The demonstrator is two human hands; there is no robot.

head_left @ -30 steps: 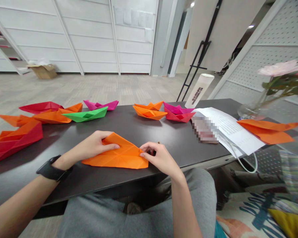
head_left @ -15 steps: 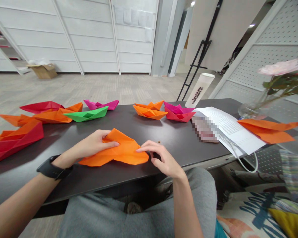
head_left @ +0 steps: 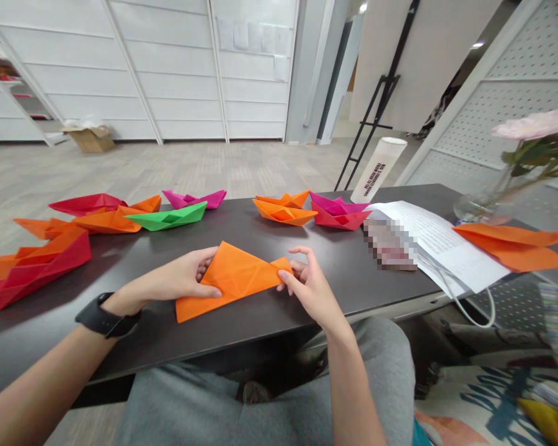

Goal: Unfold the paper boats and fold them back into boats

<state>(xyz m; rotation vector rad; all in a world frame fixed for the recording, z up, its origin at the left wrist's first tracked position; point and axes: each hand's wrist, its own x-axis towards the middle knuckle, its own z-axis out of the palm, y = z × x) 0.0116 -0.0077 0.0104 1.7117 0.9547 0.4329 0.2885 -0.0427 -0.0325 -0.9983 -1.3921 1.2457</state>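
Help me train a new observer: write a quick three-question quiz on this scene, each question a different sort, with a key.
1. Multiple choice: What colour is the folded paper held by the left hand and the right hand?
A) green
B) orange
C) pink

2. True or false: In the picture, the green boat stands to the left of the printed sheet.

3. Fill in the blank: The black watch is worn on the person's ____ wrist.

Key: 1. B, orange; 2. true; 3. left.
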